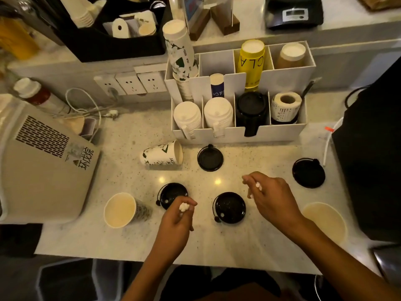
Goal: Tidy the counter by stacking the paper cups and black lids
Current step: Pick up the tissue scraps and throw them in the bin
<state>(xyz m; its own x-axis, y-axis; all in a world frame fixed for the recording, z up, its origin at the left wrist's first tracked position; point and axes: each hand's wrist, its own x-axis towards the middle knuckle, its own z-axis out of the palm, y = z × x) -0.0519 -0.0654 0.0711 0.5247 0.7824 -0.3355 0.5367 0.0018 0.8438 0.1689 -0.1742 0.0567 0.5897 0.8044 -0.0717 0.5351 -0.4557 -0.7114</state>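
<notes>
Four black lids lie flat on the speckled counter: one at the back (210, 158), one at the far right (308, 172), one front left (170, 192) and one front centre (230, 207). A printed paper cup (161, 156) lies on its side. A second cup (121, 210) stands at the left, and a third (324, 220) stands at the right, partly behind my right forearm. My left hand (180, 216) hovers at the front-left lid's near edge, fingers loosely bunched, white spots at the tips. My right hand (267, 194) hovers with relaxed fingers right of the centre lid, holding nothing.
A white organiser (238, 131) at the back holds stacked cups, white lids, black lids and a label roll. A beige appliance (43, 166) fills the left side, and a black machine (373, 159) the right. Wall sockets and cables sit at the back left.
</notes>
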